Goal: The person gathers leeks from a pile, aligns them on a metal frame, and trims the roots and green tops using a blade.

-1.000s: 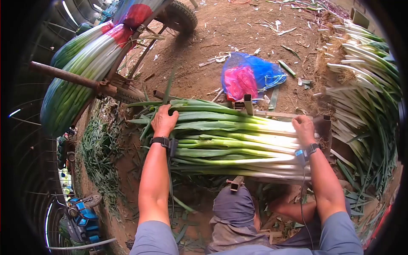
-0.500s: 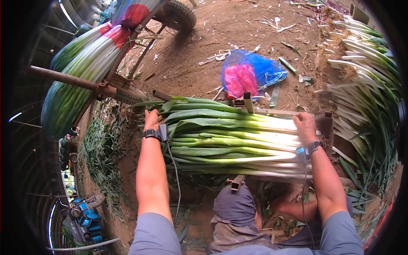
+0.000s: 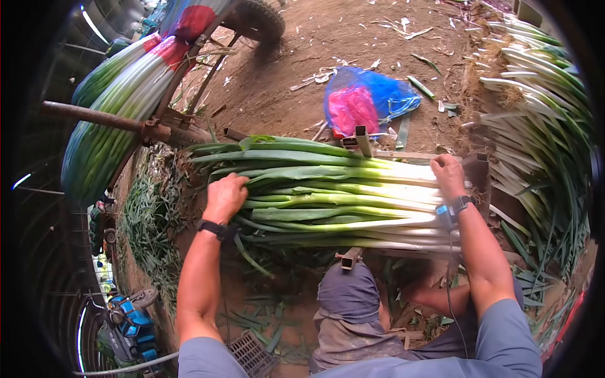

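A thick layer of green onions (image 3: 340, 198) lies across a metal frame (image 3: 477, 183), leaves to the left and white ends to the right. My left hand (image 3: 225, 198) is closed at the leafy end, its fingers curled down over the leaves; what they grip is hidden. At the white ends on the right, my right hand (image 3: 448, 174) rests with its fingers bent together on a stalk near the upper edge. Both wrists wear dark bands.
Tied onion bundles (image 3: 120, 120) hang on a rusty cart frame (image 3: 94, 118) at upper left. Blue and pink netting (image 3: 362, 104) lies on the soil beyond. More onions (image 3: 535, 126) are piled at right, leaf scraps (image 3: 148, 220) at left. A blue machine (image 3: 132, 324) stands lower left.
My left hand has moved down and turned inward over the leaves. My right hand has shifted slightly up. Leaves at the upper left of the layer now spread farther left.
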`<state>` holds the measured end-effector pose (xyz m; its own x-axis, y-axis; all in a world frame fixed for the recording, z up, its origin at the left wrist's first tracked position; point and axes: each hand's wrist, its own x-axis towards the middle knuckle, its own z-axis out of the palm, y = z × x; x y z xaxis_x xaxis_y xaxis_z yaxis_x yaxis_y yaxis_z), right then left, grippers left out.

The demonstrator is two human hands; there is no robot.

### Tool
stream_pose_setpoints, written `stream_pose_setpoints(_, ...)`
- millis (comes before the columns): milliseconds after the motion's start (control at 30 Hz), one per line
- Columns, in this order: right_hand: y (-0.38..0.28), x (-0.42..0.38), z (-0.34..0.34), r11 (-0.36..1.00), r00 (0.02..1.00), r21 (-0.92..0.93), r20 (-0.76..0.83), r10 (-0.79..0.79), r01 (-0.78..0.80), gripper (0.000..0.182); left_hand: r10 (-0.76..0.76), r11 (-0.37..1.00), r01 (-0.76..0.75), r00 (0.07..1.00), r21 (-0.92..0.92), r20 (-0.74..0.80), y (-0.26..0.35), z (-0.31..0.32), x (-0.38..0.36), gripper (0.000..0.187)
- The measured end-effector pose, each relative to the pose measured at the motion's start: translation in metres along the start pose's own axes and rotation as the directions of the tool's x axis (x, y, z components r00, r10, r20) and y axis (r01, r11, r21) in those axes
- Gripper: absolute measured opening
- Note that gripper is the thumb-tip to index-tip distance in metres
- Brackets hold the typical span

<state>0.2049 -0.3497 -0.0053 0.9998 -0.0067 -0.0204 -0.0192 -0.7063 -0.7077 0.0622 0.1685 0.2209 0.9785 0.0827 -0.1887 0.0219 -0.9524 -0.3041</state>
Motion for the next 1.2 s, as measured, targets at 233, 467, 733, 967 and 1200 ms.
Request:
stream_pose_setpoints(233,0.009,0.001,0.005,0.997,0.997,-0.008,-0.035,-0.075,0.074,0.017,0.021,0.930,-0.014,1.000,0.367,-0.015,-0.120,-0.014,0.009,0.026)
stream_pose_setpoints(467,-0.006,0.000,-0.003,0.999,1.000,-0.032,0.002,-0.009,0.009,0.015,0.050,0.905,-0.168,0.955,-0.390,-0.293,0.071,-0.058,0.030,0.027)
stream_pose_setpoints(733,0.010,0.002,0.016,0.985,0.982,0.102,-0.144,-0.125,0.140,0.008,0.321,0.872,-0.348,0.938,-0.345,-0.133,0.268,0.062,0.086,0.071)
stream_pose_setpoints(967,-0.001,0.008,0.001,0.996,0.996,0.000,-0.018,-0.091,0.091,0.022,0.424,0.834,-0.452,0.892,-0.315,-0.159,0.262,0.067,0.087,0.085)
stream_pose_setpoints(1200,-0.011,-0.009,-0.164,0.920,0.595,0.362,0.776,-0.207,-0.152,0.047,0.398,0.848,-0.441,0.896,-0.293,-0.196,0.266,0.063,0.084,0.082)
